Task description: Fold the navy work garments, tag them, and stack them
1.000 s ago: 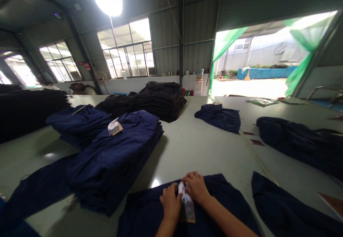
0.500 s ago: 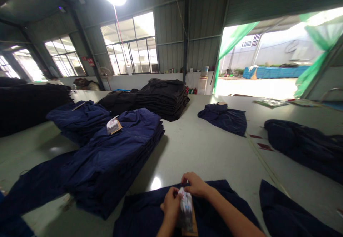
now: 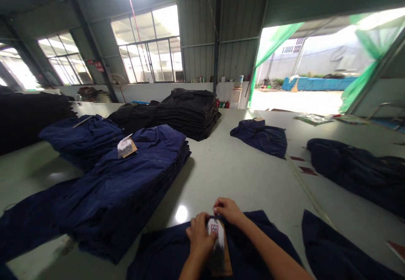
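Note:
A dark navy garment (image 3: 164,254) lies on the pale table (image 3: 240,174) right in front of me. On it sits a paper hang tag (image 3: 217,238) with a white top and a brown card behind. My left hand (image 3: 199,238) is closed on the tag's left side. My right hand (image 3: 228,210) pinches at the tag's top, against the garment's upper edge.
A tall stack of folded navy garments (image 3: 133,179) with its own tag (image 3: 125,147) stands to the left. Black stacks (image 3: 186,113) rise behind it. More navy garments (image 3: 261,136) lie mid-table and at the right (image 3: 354,170). An open doorway (image 3: 303,90) is far right.
The tag has turned so its white printed face shows upward. My hands stay together on it, shifted only slightly. The view has swung a little.

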A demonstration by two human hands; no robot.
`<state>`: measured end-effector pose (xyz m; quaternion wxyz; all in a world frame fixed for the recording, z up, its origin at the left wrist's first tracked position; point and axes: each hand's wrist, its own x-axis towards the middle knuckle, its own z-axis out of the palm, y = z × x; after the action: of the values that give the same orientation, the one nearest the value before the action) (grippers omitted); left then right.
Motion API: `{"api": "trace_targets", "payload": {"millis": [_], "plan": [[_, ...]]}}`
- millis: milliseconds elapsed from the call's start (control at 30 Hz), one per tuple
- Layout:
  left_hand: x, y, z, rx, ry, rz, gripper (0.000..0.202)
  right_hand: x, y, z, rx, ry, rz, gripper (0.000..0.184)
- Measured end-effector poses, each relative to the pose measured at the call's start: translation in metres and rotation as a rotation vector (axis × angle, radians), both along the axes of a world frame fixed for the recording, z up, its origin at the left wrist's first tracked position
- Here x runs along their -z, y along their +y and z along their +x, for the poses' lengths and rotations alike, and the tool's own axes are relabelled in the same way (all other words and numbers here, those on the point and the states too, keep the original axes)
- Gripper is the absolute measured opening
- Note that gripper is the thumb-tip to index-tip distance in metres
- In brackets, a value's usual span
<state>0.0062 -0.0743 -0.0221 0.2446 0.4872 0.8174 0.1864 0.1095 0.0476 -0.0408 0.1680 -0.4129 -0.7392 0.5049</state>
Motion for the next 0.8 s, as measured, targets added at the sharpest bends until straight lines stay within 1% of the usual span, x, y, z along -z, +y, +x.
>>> {"api": "trace_targets", "payload": {"millis": [67,200,267,367,400,467,533,600,733,800], "plan": [[0.001,0.000,0.001,0.011,0.014,0.004,0.038,0.000,0.000,0.001,0.009,0.028,-0.028,0.009],[0.008,0.000,0.001,0.001,0.015,-0.019,0.034,0.003,0.000,0.004,0.025,0.063,-0.094,0.009],[0.012,0.000,0.000,0.001,-0.024,-0.004,0.035,0.005,-0.002,0.005,0.030,0.081,-0.114,0.009],[0.015,0.000,-0.002,-0.019,-0.109,0.052,0.046,0.004,-0.005,0.006,0.028,0.112,-0.127,0.009],[0.016,0.000,-0.003,-0.023,-0.138,0.060,0.047,0.003,-0.006,0.005,0.026,0.123,-0.128,0.010],[0.016,0.001,-0.005,-0.013,-0.177,0.050,0.040,0.001,-0.008,0.004,0.019,0.147,-0.125,0.011],[0.013,0.002,-0.008,0.022,-0.180,0.040,0.029,-0.002,-0.010,0.004,0.012,0.167,-0.118,0.011],[0.008,0.005,-0.011,0.040,-0.140,0.060,0.023,-0.005,-0.010,0.004,0.012,0.180,-0.105,0.012],[-0.005,0.011,-0.013,0.086,-0.002,0.141,0.016,-0.008,-0.006,0.008,0.059,0.171,-0.043,0.013],[-0.010,0.012,-0.011,0.107,0.039,0.171,0.021,-0.009,-0.003,0.010,0.078,0.163,-0.026,0.013]]}}
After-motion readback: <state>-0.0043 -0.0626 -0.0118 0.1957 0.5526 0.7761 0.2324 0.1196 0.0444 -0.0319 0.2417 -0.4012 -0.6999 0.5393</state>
